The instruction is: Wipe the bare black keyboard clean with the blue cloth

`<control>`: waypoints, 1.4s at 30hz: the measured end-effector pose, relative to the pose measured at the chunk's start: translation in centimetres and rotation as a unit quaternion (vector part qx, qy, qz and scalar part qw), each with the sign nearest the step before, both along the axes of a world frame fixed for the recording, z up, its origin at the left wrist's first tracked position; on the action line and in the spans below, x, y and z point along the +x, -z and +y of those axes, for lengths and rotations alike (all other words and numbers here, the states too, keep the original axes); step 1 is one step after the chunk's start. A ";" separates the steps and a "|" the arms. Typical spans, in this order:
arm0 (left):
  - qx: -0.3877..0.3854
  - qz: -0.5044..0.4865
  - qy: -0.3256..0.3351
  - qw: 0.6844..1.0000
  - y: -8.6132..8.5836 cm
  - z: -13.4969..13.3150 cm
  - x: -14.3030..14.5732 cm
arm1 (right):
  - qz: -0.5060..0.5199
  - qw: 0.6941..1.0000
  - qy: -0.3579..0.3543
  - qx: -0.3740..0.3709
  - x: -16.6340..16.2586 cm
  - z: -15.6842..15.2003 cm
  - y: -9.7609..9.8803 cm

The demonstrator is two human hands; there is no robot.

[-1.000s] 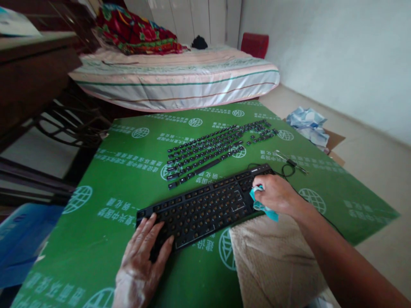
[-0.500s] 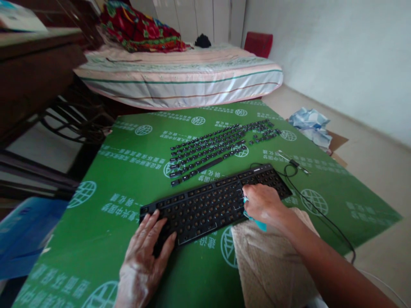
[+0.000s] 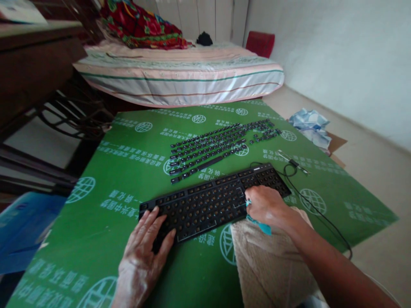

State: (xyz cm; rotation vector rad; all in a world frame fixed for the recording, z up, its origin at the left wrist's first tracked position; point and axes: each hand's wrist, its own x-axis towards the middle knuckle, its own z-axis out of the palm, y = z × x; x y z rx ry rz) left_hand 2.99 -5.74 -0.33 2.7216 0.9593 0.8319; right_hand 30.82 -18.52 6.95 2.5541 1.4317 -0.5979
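Note:
A black keyboard (image 3: 205, 203) with its keycaps off lies at a slant on the green board, its switches bare. My left hand (image 3: 144, 248) rests with spread fingers on the keyboard's left end. Over the right part of the keyboard, my right hand (image 3: 265, 204) is closed around a teal cloth (image 3: 261, 226), whose end hangs out below the fist. The fingertips of that hand are hidden against the keys. Behind the keyboard, the loose black keycaps (image 3: 205, 149) are laid out in rows.
A brown towel (image 3: 269, 261) lies under my right forearm. To the right are a wire keycap puller (image 3: 293, 162) and the keyboard's black cable (image 3: 324, 217). The green board (image 3: 96, 231) reaches back to a bed (image 3: 183, 83). A blue plastic item (image 3: 28, 235) stands at the left.
My right hand has shifted slightly to the right along the keyboard with the teal cloth. My left hand stays on the keyboard's left end.

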 end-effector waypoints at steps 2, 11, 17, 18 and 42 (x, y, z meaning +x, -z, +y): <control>0.000 0.004 0.001 1.000 0.0 0.0 0.0 | -0.007 1.000 0.006 0.004 -0.1 0.0 0.0; 0.010 0.008 0.002 1.000 -0.2 0.0 0.1 | 0.006 1.000 -0.010 0.009 0.2 -0.4 -0.1; 0.014 0.000 0.003 1.000 -0.1 0.0 0.0 | -0.002 0.999 -0.032 0.018 0.3 -0.8 -0.1; 0.015 0.001 0.005 1.000 0.0 0.0 0.0 | 0.006 0.999 -0.035 0.018 0.3 -0.9 -0.1; -0.002 0.009 -0.005 1.000 -0.1 -0.1 0.0 | 0.028 0.994 -0.100 0.035 -1.4 -0.9 -0.3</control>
